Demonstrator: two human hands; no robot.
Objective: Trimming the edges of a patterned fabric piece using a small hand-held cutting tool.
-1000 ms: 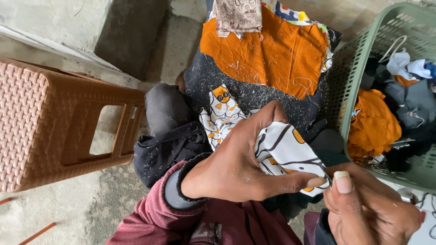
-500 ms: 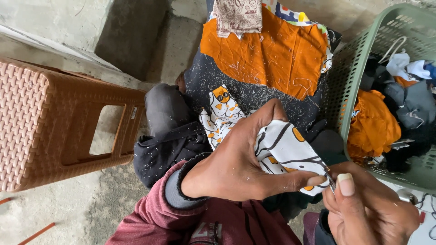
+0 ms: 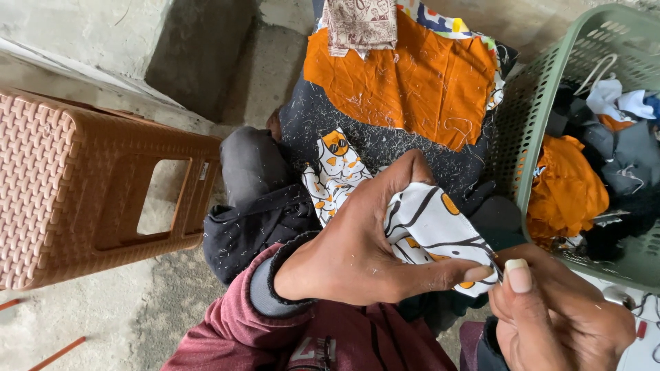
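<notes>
Almost nothing has been moved since the earlier pictures. The right hand [image 3: 557,316] has been shifted only a tiny bit, and its thumb is held at the same corner of the cloth. The left hand [image 3: 364,254] has been kept just where it was.

The white patterned cloth [image 3: 433,233] is held up over the lap, in front of the dark clothes. It is bunched in the left hand, with the fingers closed around it and the thumb stretched along its lower edge. The corner is pinched by the right hand between thumb and finger. Whether something thin, like a needle or thread, is held there cannot be told.

The cloth could be dropped if the left grip is loosened, and it would fall onto the lap or the dirty floor. The small corner could slip out of the pinch, because so little of it is held. A finger might be pricked if something sharp is there. The green basket [image 3: 550,89] of clothes stands just beside the right arm and could be bumped.
</notes>
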